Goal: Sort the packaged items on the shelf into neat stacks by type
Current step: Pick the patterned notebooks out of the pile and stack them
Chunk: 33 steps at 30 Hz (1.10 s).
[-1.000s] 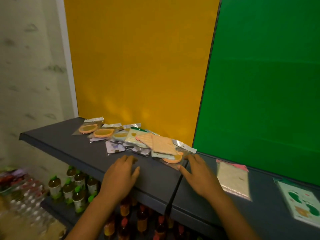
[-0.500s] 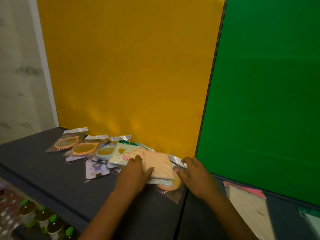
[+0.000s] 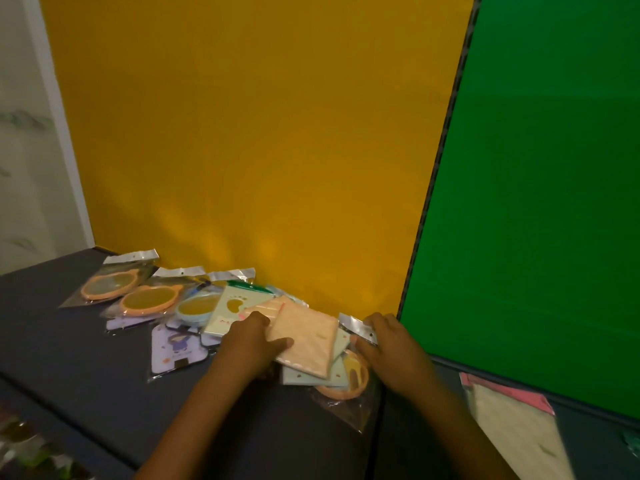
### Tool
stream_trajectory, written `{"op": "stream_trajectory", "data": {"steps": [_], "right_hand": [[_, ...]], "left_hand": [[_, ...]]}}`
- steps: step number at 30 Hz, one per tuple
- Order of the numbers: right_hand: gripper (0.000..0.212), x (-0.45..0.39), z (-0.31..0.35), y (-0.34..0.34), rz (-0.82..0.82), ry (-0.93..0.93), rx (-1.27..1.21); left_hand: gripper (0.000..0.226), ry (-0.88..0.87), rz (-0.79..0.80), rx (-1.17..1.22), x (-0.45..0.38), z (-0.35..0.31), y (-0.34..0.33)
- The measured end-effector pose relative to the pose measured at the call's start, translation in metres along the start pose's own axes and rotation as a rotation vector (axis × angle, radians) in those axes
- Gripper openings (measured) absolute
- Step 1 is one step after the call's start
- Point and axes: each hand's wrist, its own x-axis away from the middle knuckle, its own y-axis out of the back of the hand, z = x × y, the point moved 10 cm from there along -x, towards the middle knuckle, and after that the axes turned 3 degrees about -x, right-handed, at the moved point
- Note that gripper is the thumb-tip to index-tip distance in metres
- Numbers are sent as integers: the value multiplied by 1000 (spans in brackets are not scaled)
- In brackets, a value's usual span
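Note:
A loose heap of packaged items lies on the dark grey shelf [image 3: 62,368] against the yellow back panel. My left hand [image 3: 247,344] grips the left edge of a peach flat pack [image 3: 306,341] that tops the heap, thumb on its face. My right hand [image 3: 388,344] pinches the silver header of a clear bag holding an orange round item [image 3: 349,382], partly under pale blue packs [image 3: 334,374]. Further left lie two orange round mirrors in bags [image 3: 110,284], a blue round one [image 3: 195,308], a cream pack with a footprint [image 3: 235,306] and a purple card [image 3: 175,346].
On the right shelf section, below the green panel, a cream pack with a pink header [image 3: 512,424] lies alone; a green-edged pack [image 3: 632,439] shows at the frame edge. The shelf's front edge runs lower left, with bottles [image 3: 31,448] blurred below.
Both hands moved from the bare shelf front up onto the heap. My left hand took hold of the peach pack, my right closed on the bag's silver header. The camera came closer.

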Motion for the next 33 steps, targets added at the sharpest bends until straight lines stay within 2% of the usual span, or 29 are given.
{"op": "stream_trajectory", "data": {"steps": [3,5,9,14,19,22,26,31,33], "right_hand": [[35,-4,6,3,-27,-2,-33],[34,-7,15,2,-40,2,-42],[33,-13,36,-4,-44,20,-45],[32,-20,56,-23,-15,-2,-17],[60,-30,64,-55,123,-63,81],[73,-33,65,-67,186,-99,153],[85,-41,66,-66,209,-133,188],[77,-45,73,-59,203,-160,192],[68,-46,73,-56,191,-181,168]], "left_hand": [[43,-8,16,63,-3,10,13],[29,0,59,202,-4,19,20],[30,67,134,593,-1,47,30],[30,130,103,921,3,89,42],[22,122,136,1187,8,112,42],[23,123,92,1275,8,124,43],[35,109,47,1288,-1,138,49],[39,91,63,1383,-8,146,54],[37,83,75,1388,-8,146,54]]}}
